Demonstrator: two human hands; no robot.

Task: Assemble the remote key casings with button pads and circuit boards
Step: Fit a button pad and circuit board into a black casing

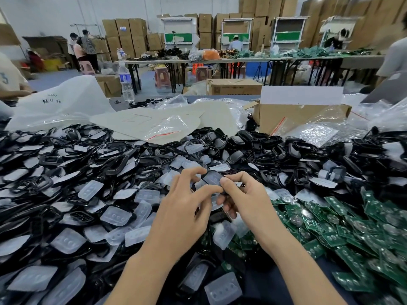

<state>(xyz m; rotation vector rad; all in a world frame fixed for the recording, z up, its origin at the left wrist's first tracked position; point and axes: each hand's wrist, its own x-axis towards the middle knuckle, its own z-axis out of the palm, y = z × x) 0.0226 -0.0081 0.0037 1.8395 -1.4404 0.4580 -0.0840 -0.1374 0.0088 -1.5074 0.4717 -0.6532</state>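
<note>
Left hand (185, 206) and right hand (244, 194) both pinch one black casing (217, 176) by its edges, held just above the heap (110, 172), centre of view. A clear button pad (210, 179) appears to lie in it; I can't confirm it's seated. I'd press round the edges with thumbs until flush, bumps through their holes, before reaching for the green circuit boards (352, 227) at right.

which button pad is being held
The button pad in a black casing, pinched between left hand and right hand; others lie loose in the heap.
</note>
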